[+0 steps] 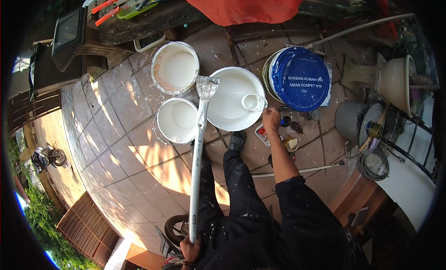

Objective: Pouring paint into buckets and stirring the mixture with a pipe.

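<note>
Head view: the ground is a tiled floor (125, 144) of reddish-brown squares, streaked with sunlight on the left and shaded on the right. A wooden gate panel lies at the near left, and greenery shows beyond the floor's left edge. At the far side stand a dark wooden bench with orange-handled tools and a red cloth (241, 5).

Three open containers of white paint sit close together on the floor in the middle: a far bucket (175, 68), a smaller near bucket (177, 120), and a large white basin (234, 99) just to their right. A small white cup (253, 102) hangs at the basin's right rim. To the right of the basin stands a pail closed with a blue lid (299, 78), and small paint bottles lie on the floor near it.

The right hand (269, 116) reaches forward, fingers curled together at the handle of the cup at the basin's right rim; I cannot tell how firmly it grips. The left hand (190, 249) is at the near edge, clamped around the lower end of a long paint-spattered pole (197, 163). The pole runs away from the person, and its clogged roller head (206, 86) rests between the basin and the two buckets, touching the basin's left rim.
</note>
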### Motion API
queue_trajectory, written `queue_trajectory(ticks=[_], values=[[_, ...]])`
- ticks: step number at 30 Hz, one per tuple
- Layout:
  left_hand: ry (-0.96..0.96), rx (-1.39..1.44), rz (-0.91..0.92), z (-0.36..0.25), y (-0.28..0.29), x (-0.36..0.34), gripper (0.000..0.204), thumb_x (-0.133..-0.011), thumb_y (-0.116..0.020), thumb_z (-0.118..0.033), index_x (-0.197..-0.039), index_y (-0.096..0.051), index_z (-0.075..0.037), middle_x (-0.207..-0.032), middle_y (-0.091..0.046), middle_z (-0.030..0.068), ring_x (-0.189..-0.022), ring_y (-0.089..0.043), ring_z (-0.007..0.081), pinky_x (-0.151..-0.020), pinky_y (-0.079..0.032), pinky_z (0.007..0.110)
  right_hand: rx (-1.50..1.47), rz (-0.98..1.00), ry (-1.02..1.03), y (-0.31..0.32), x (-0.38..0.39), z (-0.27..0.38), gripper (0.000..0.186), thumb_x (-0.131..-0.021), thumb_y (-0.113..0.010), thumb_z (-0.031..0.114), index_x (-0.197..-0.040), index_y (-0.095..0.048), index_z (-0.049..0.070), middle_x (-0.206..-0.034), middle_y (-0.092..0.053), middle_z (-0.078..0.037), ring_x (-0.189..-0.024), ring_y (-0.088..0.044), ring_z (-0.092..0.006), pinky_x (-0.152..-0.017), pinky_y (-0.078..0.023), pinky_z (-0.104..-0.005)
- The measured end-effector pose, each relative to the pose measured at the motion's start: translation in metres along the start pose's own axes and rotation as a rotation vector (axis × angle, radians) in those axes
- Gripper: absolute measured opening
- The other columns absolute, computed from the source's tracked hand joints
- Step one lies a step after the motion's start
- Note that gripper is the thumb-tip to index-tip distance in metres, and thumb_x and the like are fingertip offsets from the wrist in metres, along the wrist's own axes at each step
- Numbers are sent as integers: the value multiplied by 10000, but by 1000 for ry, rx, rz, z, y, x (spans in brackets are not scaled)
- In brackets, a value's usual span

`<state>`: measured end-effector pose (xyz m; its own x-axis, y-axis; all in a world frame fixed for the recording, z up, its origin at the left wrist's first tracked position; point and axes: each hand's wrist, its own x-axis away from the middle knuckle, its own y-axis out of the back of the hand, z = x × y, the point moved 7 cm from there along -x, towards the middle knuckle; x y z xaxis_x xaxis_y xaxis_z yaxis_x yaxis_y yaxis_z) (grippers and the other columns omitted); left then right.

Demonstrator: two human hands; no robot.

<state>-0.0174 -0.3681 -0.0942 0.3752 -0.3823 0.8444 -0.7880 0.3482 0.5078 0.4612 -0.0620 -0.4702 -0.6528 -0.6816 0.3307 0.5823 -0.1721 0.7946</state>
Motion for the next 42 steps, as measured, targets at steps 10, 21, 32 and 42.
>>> queue_trajectory(ticks=[10,21,32,42], values=[[-56,-156,-14,1,-3,1,350,-805,-765,-263,-942,-690,51,-714,-685,183,-631,-665,230,-643,-523,381,-60,75,-30,8,19,16,178,-898,-675,204,-961,-710,42,-863,-739,-137,-796,-717,-310,-715,-559,-399],[-72,-235,-6,0,-9,0,373,-814,-769,-304,-935,-703,43,-724,-687,221,-655,-699,315,-645,-531,408,-44,-94,302,26,68,15,88,-915,-664,166,-945,-618,96,-693,-661,-76,-620,-649,-295,-587,-486,-423],[-30,-260,22,-7,-14,1,405,-820,-766,-316,-990,-712,47,-775,-707,230,-709,-719,323,-680,-546,401,12,5,235,12,68,0,122,-905,-653,197,-966,-585,116,-728,-694,-104,-682,-692,-343,-583,-508,-471],[-82,-238,9,13,-20,-5,403,-825,-751,-321,-1017,-706,31,-813,-708,241,-763,-735,336,-681,-551,405,52,114,118,4,59,15,155,-906,-668,230,-962,-595,105,-798,-724,-95,-741,-706,-336,-636,-529,-470]])
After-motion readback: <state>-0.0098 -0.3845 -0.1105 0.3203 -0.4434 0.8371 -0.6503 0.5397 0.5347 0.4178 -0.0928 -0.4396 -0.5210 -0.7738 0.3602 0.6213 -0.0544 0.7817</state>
